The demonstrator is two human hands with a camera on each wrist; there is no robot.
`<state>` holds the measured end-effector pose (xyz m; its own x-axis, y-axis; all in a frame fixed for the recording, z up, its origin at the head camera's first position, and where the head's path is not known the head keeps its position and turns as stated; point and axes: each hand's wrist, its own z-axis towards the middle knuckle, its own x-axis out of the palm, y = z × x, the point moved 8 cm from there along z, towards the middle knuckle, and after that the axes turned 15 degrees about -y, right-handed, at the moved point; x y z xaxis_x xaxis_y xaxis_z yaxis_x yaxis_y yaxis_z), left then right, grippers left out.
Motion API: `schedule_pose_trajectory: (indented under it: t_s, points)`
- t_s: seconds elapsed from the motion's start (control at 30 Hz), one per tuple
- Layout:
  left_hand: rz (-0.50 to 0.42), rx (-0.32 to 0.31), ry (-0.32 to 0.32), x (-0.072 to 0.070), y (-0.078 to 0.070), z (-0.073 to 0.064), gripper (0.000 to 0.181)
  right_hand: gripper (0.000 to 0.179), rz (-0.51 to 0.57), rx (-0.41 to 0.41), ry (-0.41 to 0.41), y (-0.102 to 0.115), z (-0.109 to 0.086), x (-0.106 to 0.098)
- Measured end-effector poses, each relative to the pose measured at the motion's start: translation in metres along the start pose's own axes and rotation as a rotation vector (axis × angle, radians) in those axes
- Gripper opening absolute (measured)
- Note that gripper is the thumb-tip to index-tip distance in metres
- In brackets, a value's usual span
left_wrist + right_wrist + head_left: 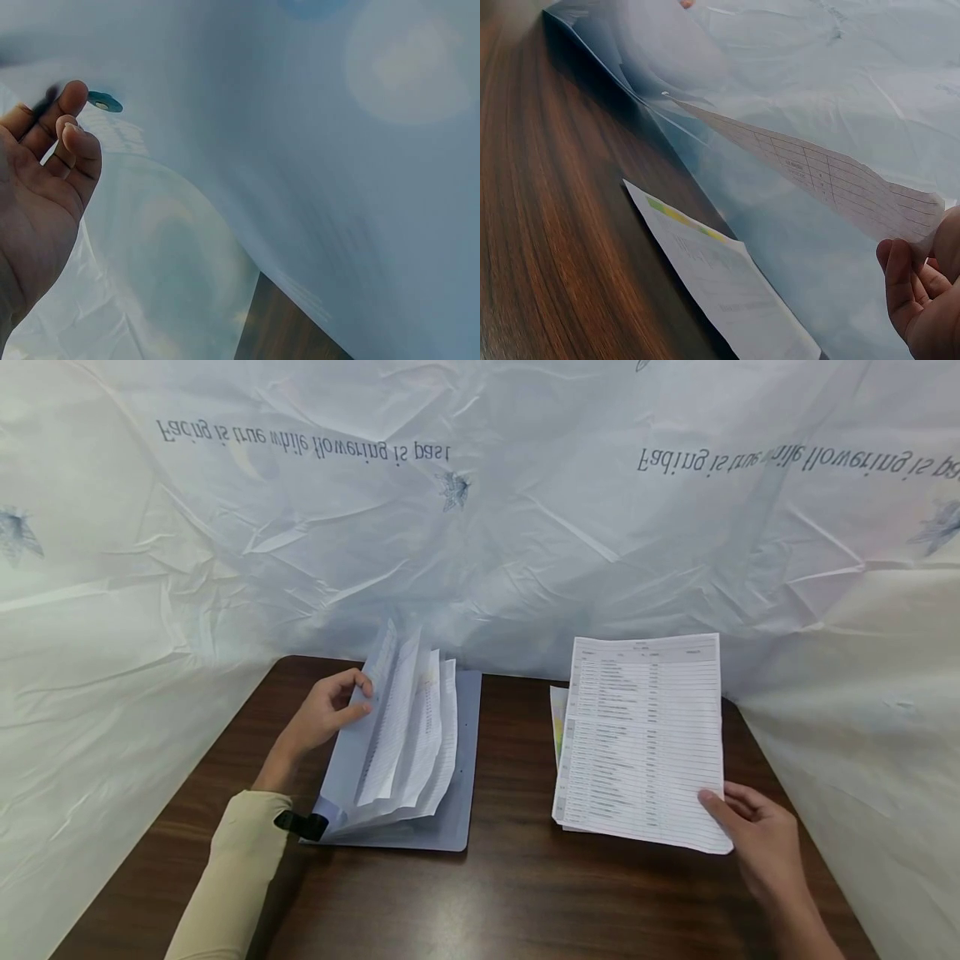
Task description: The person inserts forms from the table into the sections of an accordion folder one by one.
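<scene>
On the left of the table in the head view is a pale blue folder (468, 760), its cover (347, 768) tilted up and several printed pages (442, 735) fanned inside. My left hand (318, 714) pinches the edge of that cover between thumb and fingers. The left wrist view has the left hand (45, 195) beside a small teal piece (106, 102). At the right, my right hand (768, 839) pinches the lower right corner of a printed table sheet (641, 743). In the right wrist view this sheet (810, 165) is raised above another paper (720, 277).
The lower paper (557, 710) with a yellow-green strip lies on the dark wooden table (517, 777), mostly hidden by the held sheet. White printed sheeting (525, 543) hangs behind the table and along both sides. A black wrist strap (303, 823) shows by the left sleeve.
</scene>
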<state>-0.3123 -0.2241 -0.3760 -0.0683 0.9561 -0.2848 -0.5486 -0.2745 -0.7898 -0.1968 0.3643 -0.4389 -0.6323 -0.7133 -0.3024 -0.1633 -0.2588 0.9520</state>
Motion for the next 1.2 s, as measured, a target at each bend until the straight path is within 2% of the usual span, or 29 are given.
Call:
schedule_pose_trajectory:
  t_s: [0.17,0.67,0.9,1.2]
  points:
    - [-0.004,-0.002,0.003,0.001,0.0,0.0,0.012,0.048,-0.035,-0.015,0.02,0.004,-0.004,0.011]
    - [0.006,-0.007,0.003,0.002,0.001,0.001,0.012,0.047,-0.017,-0.031,0.094,0.009,-0.018,0.052]
    - [0.0,-0.001,0.001,0.001,0.0,0.001,0.013,0.046,0.075,-0.015,0.167,0.009,-0.029,0.072]
    - [-0.006,0.008,0.004,0.001,-0.001,0.001,0.013,0.04,0.181,0.05,0.202,0.006,-0.04,0.094]
